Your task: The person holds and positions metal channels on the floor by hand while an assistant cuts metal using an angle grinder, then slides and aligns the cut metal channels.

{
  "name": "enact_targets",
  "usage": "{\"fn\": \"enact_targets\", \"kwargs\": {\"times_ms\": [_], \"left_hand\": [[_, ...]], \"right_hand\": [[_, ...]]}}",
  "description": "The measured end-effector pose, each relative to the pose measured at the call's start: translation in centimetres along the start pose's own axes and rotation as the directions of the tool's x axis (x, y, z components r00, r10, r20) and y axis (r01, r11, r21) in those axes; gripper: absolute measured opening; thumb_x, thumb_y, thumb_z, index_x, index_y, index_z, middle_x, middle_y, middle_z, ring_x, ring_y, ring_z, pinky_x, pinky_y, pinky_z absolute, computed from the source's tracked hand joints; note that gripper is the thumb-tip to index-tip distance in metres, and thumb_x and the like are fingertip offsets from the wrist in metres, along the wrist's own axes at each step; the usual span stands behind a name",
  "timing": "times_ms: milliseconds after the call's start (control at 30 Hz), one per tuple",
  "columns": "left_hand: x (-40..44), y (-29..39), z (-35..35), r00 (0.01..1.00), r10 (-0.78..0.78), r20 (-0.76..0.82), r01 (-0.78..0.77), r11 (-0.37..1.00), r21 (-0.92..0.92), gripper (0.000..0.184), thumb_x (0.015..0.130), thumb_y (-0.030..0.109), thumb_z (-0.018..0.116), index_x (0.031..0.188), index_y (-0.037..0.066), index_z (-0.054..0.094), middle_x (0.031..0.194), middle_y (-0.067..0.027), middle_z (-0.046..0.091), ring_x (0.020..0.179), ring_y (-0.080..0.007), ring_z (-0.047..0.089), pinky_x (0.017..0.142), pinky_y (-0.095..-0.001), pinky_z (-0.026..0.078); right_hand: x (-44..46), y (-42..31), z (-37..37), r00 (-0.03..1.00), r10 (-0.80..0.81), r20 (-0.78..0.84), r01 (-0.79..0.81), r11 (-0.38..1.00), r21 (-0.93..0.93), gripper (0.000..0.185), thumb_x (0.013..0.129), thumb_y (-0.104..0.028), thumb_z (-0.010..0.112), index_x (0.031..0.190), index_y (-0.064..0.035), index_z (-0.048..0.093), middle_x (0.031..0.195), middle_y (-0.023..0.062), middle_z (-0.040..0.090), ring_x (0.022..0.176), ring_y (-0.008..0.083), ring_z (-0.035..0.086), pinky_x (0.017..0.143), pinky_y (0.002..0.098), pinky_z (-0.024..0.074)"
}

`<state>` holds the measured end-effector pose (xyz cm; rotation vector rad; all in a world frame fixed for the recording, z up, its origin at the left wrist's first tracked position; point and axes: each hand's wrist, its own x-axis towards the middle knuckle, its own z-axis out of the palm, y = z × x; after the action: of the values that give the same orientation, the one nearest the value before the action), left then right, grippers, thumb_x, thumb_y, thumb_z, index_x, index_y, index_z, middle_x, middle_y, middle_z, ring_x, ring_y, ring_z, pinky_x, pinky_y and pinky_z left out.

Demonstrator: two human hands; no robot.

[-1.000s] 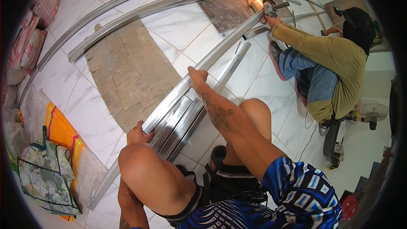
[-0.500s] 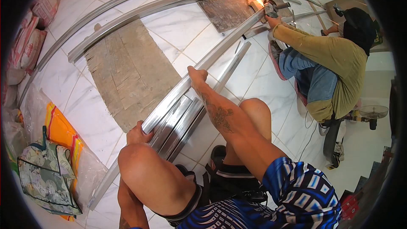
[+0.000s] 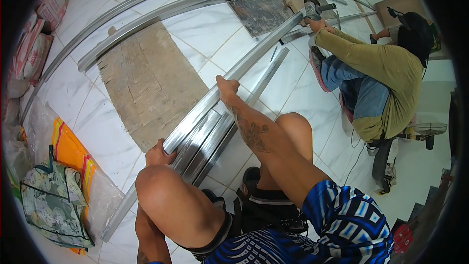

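A long silvery metal channel (image 3: 195, 115) runs diagonally from the lower left floor up to the co-worker's side. My left hand (image 3: 160, 154) is closed around its lower part, beside my knee. Farther up, my right hand (image 3: 227, 88) grips the same channel, fingers over its edge. Several other metal channels (image 3: 207, 139) lie side by side just beneath and to the right. At the upper end, a co-worker (image 3: 386, 68) in a tan long-sleeved top crouches with an angle grinder (image 3: 312, 10) held at the channel's tip.
A worn plywood sheet (image 3: 146, 78) lies on the white tiled floor, with more channels (image 3: 156, 17) beyond it. A dark board (image 3: 261, 14) is near the grinder. Bags (image 3: 36, 49) and a floral bag (image 3: 53, 200) stand left. A cable (image 3: 349, 168) trails right.
The bright spray of sparks from the grinder has stopped. Both my hands and the channel stay in the same place.
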<state>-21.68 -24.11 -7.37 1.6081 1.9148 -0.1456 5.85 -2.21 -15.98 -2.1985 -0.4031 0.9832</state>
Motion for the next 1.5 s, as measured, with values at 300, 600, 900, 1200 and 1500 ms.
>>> {"fn": "enact_targets", "kwargs": {"times_ms": [300,600,900,1200,1500], "left_hand": [[0.0,0.0,0.1,1.0,0.006,-0.015,-0.006,1.0,-0.009,0.063,0.07,0.041,0.078,0.119,0.008,0.058,0.094,-0.0217,0.071,0.088,-0.0369,0.069,0.079,-0.0453,0.054],[0.0,0.0,0.1,1.0,0.006,-0.006,-0.006,1.0,0.0,0.063,0.07,0.041,0.078,0.119,0.008,0.057,0.094,-0.022,0.071,0.089,-0.0367,0.069,0.079,-0.0452,0.055],[0.0,0.0,0.1,1.0,0.001,-0.007,-0.001,1.0,0.002,0.063,0.069,0.041,0.078,0.119,0.008,0.058,0.093,-0.0214,0.071,0.088,-0.0366,0.069,0.08,-0.0449,0.054],[0.0,0.0,0.1,1.0,0.011,-0.01,-0.011,1.0,0.001,0.063,0.069,0.041,0.079,0.118,0.008,0.058,0.093,-0.0213,0.071,0.088,-0.0365,0.069,0.08,-0.045,0.054],[0.0,-0.1,0.2,1.0,0.016,-0.018,-0.016,1.0,-0.016,0.062,0.069,0.041,0.078,0.118,0.008,0.058,0.092,-0.0213,0.071,0.087,-0.0365,0.07,0.079,-0.0449,0.054]], "right_hand": [[-1.0,-1.0,-1.2,0.991,0.045,0.129,-0.044,0.999,-0.01,0.083,0.069,-0.021,0.071,0.126,0.0221,0.029,0.118,0.0325,0.055,0.109,0.0378,0.061,0.093,0.039,0.0512],[-0.7,-0.5,-0.5,0.999,0.01,0.05,-0.011,1.0,0.004,0.052,0.069,-0.02,0.071,0.095,0.0123,0.04,0.088,0.0158,0.051,0.079,0.0227,0.05,0.068,0.0374,0.0455],[-0.2,0.1,-0.1,1.0,-0.01,0.021,0.009,1.0,0.021,0.056,0.069,-0.02,0.072,0.098,0.0144,0.04,0.09,0.0173,0.052,0.082,0.0229,0.051,0.069,0.0366,0.0468],[1.1,1.3,0.6,0.999,-0.049,-0.011,0.05,0.997,0.051,0.035,0.068,-0.02,0.073,0.069,0.0019,0.045,0.066,0.0055,0.048,0.056,0.0132,0.043,0.046,0.0347,0.0372],[-1.3,-1.1,-1.2,0.991,0.045,0.128,-0.043,0.999,-0.014,0.091,0.07,-0.023,0.07,0.131,0.0249,0.024,0.122,0.0337,0.055,0.114,0.0384,0.059,0.098,0.0377,0.0484]]}}
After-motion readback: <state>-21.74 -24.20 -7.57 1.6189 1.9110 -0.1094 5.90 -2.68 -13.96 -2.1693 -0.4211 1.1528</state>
